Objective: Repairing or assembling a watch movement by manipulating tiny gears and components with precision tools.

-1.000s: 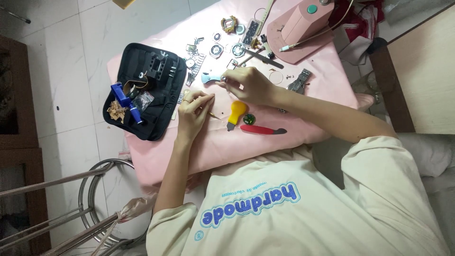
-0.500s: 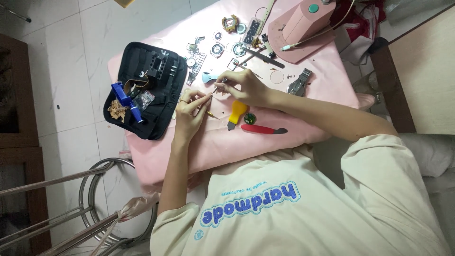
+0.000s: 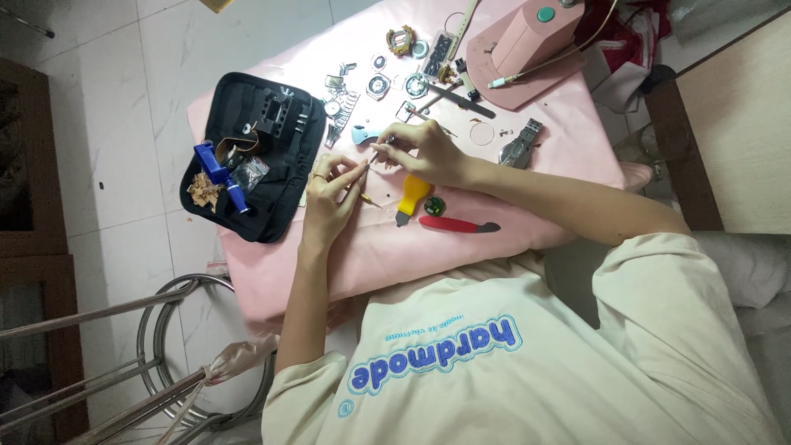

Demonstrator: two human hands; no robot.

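My left hand [image 3: 329, 194] rests on the pink table cover [image 3: 395, 255], its thumb and forefinger pinched on a tiny part I cannot make out. My right hand [image 3: 424, 152] is just to its right and holds a thin metal tool [image 3: 379, 150] whose tip points at the left fingertips. A light-blue watch piece [image 3: 362, 133] lies right above the hands. Below them lie a yellow-handled tool [image 3: 412, 196], a small green round part [image 3: 434, 206], a red-handled tool [image 3: 457, 224] and a small gold pin [image 3: 368, 199].
An open black tool case [image 3: 264, 206] with a blue tool [image 3: 218, 173] lies at the left. Several watch parts [image 3: 379, 82], a metal watch [image 3: 519, 152] and a pink stand [image 3: 527, 49] sit at the back. A metal frame [image 3: 165, 346] stands lower left, wooden furniture [image 3: 725, 124] at the right.
My left hand has lifted from the cover and moved up toward my right hand. The two hands now meet, fingertips close around the tool tip.
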